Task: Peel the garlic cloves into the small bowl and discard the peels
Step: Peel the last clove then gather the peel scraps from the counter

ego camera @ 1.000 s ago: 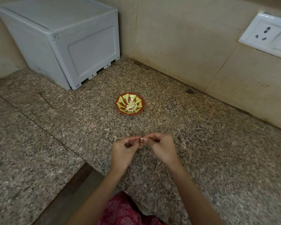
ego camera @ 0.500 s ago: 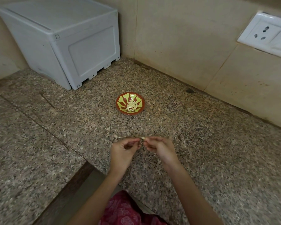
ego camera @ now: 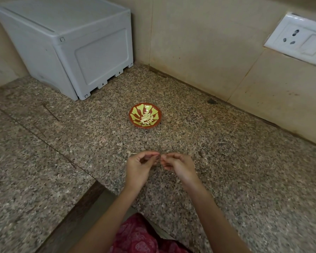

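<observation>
Head view: indistinct clove (ego camera: pixel 160 158) between left hand (ego camera: pixel 139 168) and right hand (ego camera: pixel 179 167).

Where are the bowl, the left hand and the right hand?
bowl (ego camera: pixel 135 115), head view, inner wall on its left side.
left hand (ego camera: pixel 138 168), head view, middle of the hand.
right hand (ego camera: pixel 181 168), head view, middle of the hand.

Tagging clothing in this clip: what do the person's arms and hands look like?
Both forearms are bare, no sleeves in view. The left hand and right hand wear no gloves; no watch or bangle shows at either wrist. Between the arms lies a dark pink garment with a paler print.
</observation>
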